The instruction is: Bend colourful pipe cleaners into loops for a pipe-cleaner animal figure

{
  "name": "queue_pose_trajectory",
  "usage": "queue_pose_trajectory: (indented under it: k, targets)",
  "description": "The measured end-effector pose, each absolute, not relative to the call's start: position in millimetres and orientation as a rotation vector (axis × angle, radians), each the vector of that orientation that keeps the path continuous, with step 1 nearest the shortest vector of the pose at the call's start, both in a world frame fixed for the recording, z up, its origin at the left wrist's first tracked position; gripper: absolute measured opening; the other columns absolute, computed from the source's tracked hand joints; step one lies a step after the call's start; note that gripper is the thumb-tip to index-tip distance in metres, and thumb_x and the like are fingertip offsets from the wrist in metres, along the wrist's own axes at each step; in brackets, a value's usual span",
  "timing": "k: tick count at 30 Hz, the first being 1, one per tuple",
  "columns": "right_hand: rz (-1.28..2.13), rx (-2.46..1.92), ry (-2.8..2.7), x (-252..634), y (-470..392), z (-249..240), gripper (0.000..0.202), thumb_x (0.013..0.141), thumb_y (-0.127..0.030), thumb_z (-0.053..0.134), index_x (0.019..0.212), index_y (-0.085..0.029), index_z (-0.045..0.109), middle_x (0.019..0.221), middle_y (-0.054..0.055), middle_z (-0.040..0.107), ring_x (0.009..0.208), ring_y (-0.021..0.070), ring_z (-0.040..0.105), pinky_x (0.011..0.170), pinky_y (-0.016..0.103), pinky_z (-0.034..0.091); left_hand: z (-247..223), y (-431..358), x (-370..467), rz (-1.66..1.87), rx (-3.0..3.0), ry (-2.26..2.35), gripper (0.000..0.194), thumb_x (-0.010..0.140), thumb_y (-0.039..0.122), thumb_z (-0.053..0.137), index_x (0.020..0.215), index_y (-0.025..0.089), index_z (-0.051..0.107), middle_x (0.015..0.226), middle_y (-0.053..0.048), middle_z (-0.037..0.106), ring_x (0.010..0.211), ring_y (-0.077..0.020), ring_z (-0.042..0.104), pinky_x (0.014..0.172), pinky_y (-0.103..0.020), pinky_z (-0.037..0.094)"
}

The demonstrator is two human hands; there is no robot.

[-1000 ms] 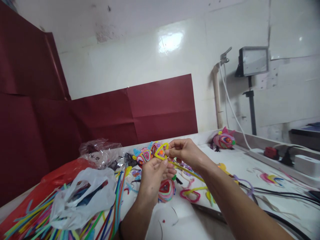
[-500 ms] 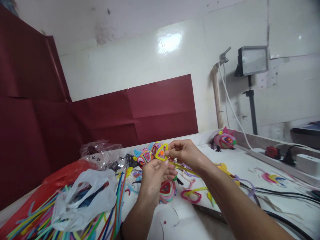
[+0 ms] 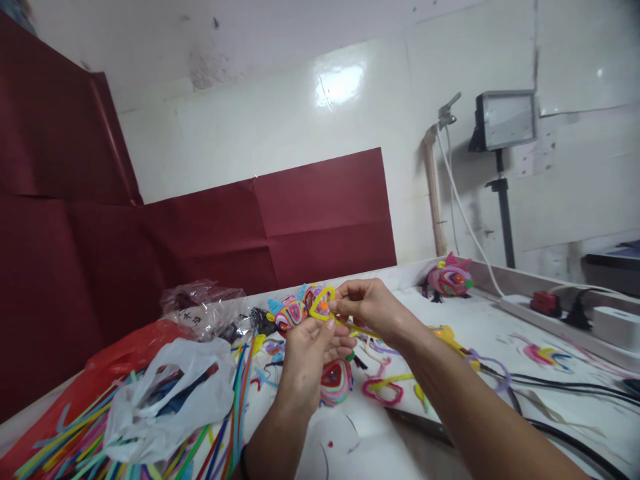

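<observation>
White wall [image 3: 240,133], maroon sheet [image 3: 325,220], white table [image 3: 370,440]; yellow loop [image 3: 323,298] held in both hands, right of white bag [image 3: 213,387].
Red bag [image 3: 137,343] left of and partly behind white bag, loose coloured strips [image 3: 65,443] spread at its near left. Lamp [image 3: 510,120] well apart, far right of white bag. Left hand [image 3: 313,343], right of white bag, pinches loop's lower end; right hand [image 3: 367,307], further right, grasps loop's right side, thumb against fingers. Patterned ornament [image 3: 337,381] right of white bag, partly hidden.
</observation>
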State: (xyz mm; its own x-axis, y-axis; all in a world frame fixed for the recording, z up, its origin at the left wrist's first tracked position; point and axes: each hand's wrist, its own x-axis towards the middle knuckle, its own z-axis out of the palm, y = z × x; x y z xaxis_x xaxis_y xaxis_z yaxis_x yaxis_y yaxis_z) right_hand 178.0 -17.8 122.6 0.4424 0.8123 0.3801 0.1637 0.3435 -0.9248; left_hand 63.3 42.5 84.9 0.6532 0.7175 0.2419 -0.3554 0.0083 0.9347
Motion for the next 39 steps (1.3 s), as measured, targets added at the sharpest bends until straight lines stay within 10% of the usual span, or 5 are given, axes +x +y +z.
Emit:
queue_pose_trajectory:
  k: [39]
  targets:
    - [0.471, -1.115, -1.070, 182.4, -7.4, 113.3, 0.013, 0.056, -0.023, 0.067, 0.056, -0.015, 0.057, 0.048, -0.002, 0.055, 0.043, 0.0079, 0.046, 0.042, 0.021, 0.033, 85.1, 38.4, 64.9, 0.909, 1.270, 0.289, 0.018, 0.078, 0.024, 0.060, 0.089, 0.012, 0.053, 0.070, -0.005, 0.067, 0.060, -0.0136, 0.065, 0.061, -0.024, 0.052]
